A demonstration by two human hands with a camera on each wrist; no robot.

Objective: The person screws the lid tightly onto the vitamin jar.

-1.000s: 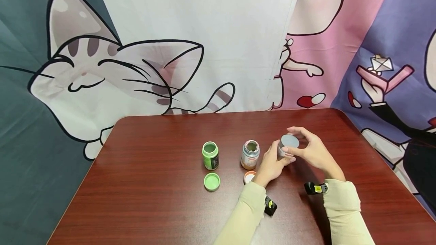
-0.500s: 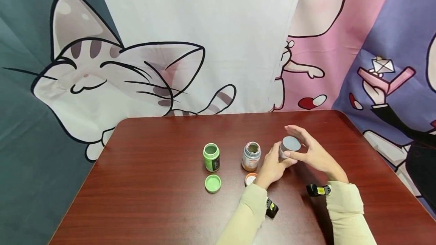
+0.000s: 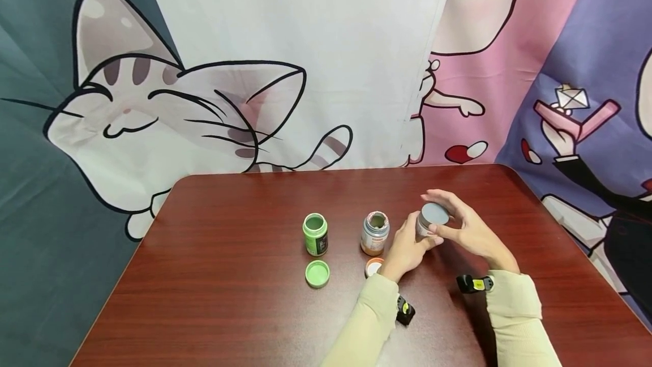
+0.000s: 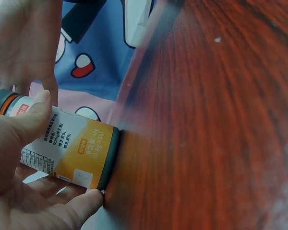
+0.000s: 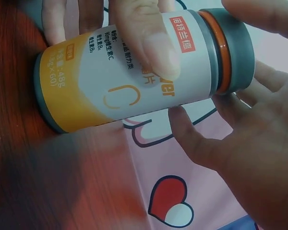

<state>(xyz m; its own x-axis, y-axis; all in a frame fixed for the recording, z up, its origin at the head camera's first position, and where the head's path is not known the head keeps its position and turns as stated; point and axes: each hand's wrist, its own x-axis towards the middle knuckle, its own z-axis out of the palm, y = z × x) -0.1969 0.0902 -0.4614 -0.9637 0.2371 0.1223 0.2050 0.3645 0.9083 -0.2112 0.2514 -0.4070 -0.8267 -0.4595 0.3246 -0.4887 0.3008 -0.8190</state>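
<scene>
In the head view, my left hand (image 3: 407,246) grips the body of a pill bottle (image 3: 424,229) with a grey cap (image 3: 435,213). The right wrist view shows its white-and-orange label (image 5: 134,81), an orange ring (image 5: 220,50) beside the cap, and the left thumb (image 5: 151,45) across the label. The bottle stands upright, its base at the tabletop. My right hand (image 3: 471,230) curves around the cap, thumb in front and the other fingers behind. In the left wrist view, the right hand (image 4: 24,48) partly covers the cap end.
Left of the hands stand an uncapped grey-and-white bottle (image 3: 374,235) and an uncapped green bottle (image 3: 315,235). A green lid (image 3: 317,273) lies before the green one; an orange-rimmed lid (image 3: 373,266) is partly hidden by the left arm. A cartoon curtain (image 3: 305,27) hangs behind the table (image 3: 229,299).
My right fingers have shifted around the cap, the far fingers reaching further left. My left hand stays on the bottle, which keeps its place. The camera view shifts slightly.
</scene>
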